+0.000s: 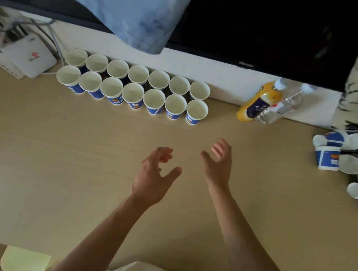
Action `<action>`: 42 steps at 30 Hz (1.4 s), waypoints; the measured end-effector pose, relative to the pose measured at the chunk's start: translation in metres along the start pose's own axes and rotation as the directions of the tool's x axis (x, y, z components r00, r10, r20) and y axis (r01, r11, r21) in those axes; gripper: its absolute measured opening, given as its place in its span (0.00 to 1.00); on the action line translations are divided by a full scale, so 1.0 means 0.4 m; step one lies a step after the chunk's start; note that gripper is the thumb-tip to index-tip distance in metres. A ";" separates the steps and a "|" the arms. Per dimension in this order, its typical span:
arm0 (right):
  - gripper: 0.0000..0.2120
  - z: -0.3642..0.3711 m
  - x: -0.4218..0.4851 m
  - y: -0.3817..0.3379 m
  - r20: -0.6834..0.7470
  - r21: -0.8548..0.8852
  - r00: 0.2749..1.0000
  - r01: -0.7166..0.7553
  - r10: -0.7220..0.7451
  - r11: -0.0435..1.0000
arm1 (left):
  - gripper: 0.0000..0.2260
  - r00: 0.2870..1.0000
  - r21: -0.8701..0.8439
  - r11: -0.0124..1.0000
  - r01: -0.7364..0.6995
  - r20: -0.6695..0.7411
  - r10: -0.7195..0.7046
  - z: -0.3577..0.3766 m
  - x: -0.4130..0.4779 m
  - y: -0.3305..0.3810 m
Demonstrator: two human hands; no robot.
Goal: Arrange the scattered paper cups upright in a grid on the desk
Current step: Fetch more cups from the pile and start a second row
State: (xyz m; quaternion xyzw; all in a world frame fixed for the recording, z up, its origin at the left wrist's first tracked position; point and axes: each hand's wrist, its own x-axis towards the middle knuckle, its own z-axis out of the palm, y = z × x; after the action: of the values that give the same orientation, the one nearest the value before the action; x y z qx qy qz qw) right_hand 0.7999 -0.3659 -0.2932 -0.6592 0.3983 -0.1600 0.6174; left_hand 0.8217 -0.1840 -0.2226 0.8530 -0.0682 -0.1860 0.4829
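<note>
Bottles (259,101) beside upright cup rows (133,93); tipped cups (329,158) far right; left hand (154,176), right hand (218,164) fingers apart, empty.

Head cam, looks fwd/down on desk (61,167), close

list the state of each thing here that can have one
grid cups: upright, mouths up, two rows of seven
loose cups: heaped at right edge, mostly on their sides
left hand: empty, fingers loosely curled
right hand: empty, fingers relaxed
juice bottle: capped, standing
water bottle: capped, standing
screen: dark
</note>
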 end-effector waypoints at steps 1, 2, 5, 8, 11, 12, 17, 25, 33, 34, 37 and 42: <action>0.31 -0.019 -0.022 -0.015 0.005 0.028 1.000 -0.001 0.001 1.000 | 0.19 1.000 -0.011 1.000 0.002 -0.008 -0.003 0.004 -0.011 0.006; 0.30 -0.046 -0.043 -0.034 0.008 0.055 1.000 0.009 -0.009 0.998 | 0.19 1.000 -0.020 1.000 -0.001 -0.017 0.000 0.012 -0.026 0.020; 0.27 -0.129 -0.110 -0.079 0.057 0.135 0.997 0.034 -0.042 0.990 | 0.18 0.998 -0.062 0.998 -0.016 -0.057 0.013 0.039 -0.080 0.058; 0.24 -0.216 -0.183 -0.103 0.124 0.183 0.991 0.035 -0.058 0.983 | 0.17 0.994 -0.120 0.992 -0.034 -0.108 0.021 0.072 -0.157 0.108; 0.23 -0.270 -0.234 -0.101 0.171 0.189 0.983 0.031 -0.064 0.981 | 0.17 0.989 -0.207 0.978 -0.036 -0.149 0.005 0.106 -0.225 0.134; 0.22 -0.292 -0.253 -0.101 0.181 0.198 0.981 0.034 -0.071 0.980 | 0.17 0.989 -0.227 0.973 -0.039 -0.147 0.006 0.117 -0.258 0.144; 0.19 -0.378 -0.302 -0.101 0.154 0.248 0.985 0.044 -0.084 0.968 | 0.14 0.993 -0.187 0.980 -0.074 -0.099 0.056 0.157 -0.377 0.164; 0.18 -0.523 -0.391 -0.112 0.034 0.241 0.991 0.118 -0.130 0.963 | 0.13 0.981 -0.203 0.960 -0.192 -0.037 0.189 0.205 -0.453 0.242; 0.18 -0.691 -0.433 -0.071 -0.108 0.201 0.982 0.176 -0.157 0.964 | 0.12 0.947 -0.259 0.928 -0.269 0.104 0.304 0.306 -0.538 0.344; 0.18 -0.706 -0.428 -0.067 -0.121 0.200 0.981 0.177 -0.155 0.964 | 0.12 0.944 -0.253 0.928 -0.274 0.116 0.310 0.317 -0.545 0.350; 0.18 -0.751 -0.410 -0.058 -0.158 0.213 0.976 0.181 -0.149 0.960 | 0.12 0.932 -0.224 0.928 -0.297 0.144 0.333 0.352 -0.558 0.363; 0.18 -0.847 -0.363 -0.034 -0.206 0.251 0.973 0.158 -0.107 0.955 | 0.11 0.924 -0.183 0.941 -0.286 0.207 0.321 0.444 -0.562 0.401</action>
State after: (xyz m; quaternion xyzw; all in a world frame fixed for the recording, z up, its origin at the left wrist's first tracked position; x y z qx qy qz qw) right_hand 0.4744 -0.4948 -0.1765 -0.5774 0.3851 -0.3153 0.6472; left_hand 0.5566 -0.3434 -0.1122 0.7657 -0.2418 -0.2124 0.5568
